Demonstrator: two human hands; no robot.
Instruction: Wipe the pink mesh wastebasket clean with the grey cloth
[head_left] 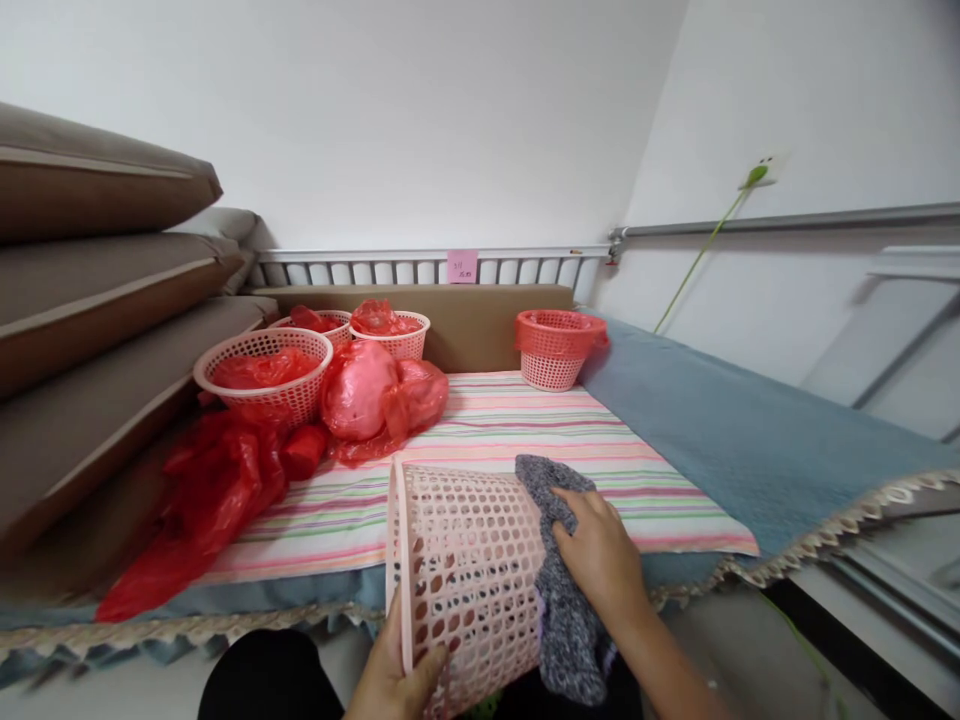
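Reference: clock positions are taken from the held basket, with 12 o'clock toward the back wall. The pink perforated basket (480, 570) is tilted on its side at the near table edge, opening toward 9 o'clock, base toward 3 o'clock. The left hand (394, 665) grips the rim at its 7 o'clock side, thumb on the outer wall. The right hand (600, 550), at 2 to 3 o'clock, presses a grey cloth (566, 600) against the base; its fingers lie bent over the cloth, and whether they pinch it cannot be told. At 10 to 11 o'clock stand 3 pink baskets (300, 402) containing red plastic, beside a red bag (360, 395). At 1 o'clock, a red-lined basket (551, 372) stands on the striped cover (517, 430).
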